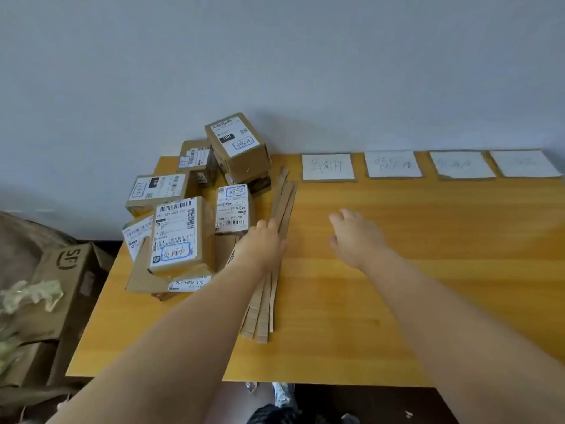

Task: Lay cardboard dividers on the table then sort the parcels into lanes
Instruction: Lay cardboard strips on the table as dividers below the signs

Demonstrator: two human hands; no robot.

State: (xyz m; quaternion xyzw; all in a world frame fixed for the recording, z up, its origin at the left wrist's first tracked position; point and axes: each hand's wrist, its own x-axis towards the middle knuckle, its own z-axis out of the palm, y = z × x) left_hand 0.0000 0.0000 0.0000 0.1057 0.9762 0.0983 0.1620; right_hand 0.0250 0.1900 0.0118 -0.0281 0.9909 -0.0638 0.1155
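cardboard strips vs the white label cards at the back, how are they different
The cardboard strips are long, narrow, bare brown; the label cards are squarish with white handwritten faces. The strips lie bunched beside the parcels; the cards sit spaced in a row at the far edge. The left hand touches the strips, not the cards. Both lie flat on the table.

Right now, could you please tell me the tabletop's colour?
Tabletop: yellow-orange wood grain; head view.

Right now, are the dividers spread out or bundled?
Bundled: the dividers lie in one stack beside the parcels, with the left hand on them.
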